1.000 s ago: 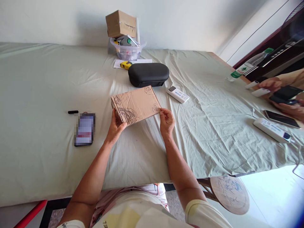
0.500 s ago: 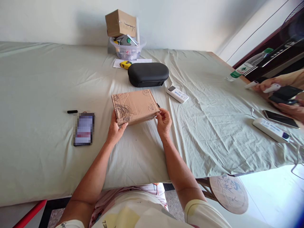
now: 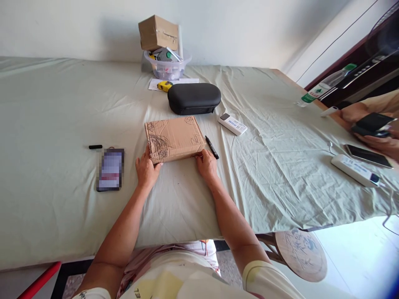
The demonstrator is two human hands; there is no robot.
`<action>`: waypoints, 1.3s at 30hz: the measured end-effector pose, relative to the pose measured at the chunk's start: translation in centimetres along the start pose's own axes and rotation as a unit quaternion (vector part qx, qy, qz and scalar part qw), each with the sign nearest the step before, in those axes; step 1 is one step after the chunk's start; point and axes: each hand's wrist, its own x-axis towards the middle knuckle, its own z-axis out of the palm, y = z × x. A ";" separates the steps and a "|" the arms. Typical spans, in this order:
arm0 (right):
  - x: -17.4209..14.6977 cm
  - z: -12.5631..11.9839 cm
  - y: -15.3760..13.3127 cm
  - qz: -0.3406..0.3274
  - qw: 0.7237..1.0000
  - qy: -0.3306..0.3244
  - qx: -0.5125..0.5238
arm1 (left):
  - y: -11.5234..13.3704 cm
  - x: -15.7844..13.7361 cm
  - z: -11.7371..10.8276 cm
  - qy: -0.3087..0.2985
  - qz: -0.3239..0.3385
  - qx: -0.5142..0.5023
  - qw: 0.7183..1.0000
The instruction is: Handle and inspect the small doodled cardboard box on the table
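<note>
Resting flat on the pale green cloth-covered table (image 3: pixel 62 104), the brown cardboard box scribbled with black pen marks (image 3: pixel 174 139) sits between both hands. The left hand (image 3: pixel 146 170) presses its fingers against the box's near left corner, and the right hand (image 3: pixel 206 164) touches the near right corner; together they hold the box by its front edge. Just right of the right hand lies a black marker pen (image 3: pixel 212 147). Left of the left hand lie a dark smartphone (image 3: pixel 110 169) and a small black pen cap (image 3: pixel 95 146). Beyond the box sit a black oval zip case (image 3: pixel 194 98) and a white remote control (image 3: pixel 232 124).
</note>
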 end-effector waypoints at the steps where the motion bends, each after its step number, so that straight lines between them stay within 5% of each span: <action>1: 0.0 0.0 0.0 0.003 1.000 -0.002 0.001 | 0.0 0.0 0.0 0.001 -0.002 0.001 1.000; 12: -1.5 0.7 -2.9 -0.042 0.980 0.163 0.104 | 1.2 -1.2 1.0 0.134 0.056 -0.077 0.986; 21: -2.9 1.8 -5.1 -0.039 0.978 0.195 0.062 | 2.5 -2.5 2.1 0.161 -0.016 -0.077 0.984; 27: -2.0 0.6 -4.0 -0.081 0.972 0.176 0.136 | 1.5 -1.7 1.4 0.203 0.020 -0.110 0.973; 39: -1.3 -1.4 -4.2 -0.082 0.904 0.310 0.283 | 1.9 -1.0 -0.8 0.294 0.060 -0.135 0.944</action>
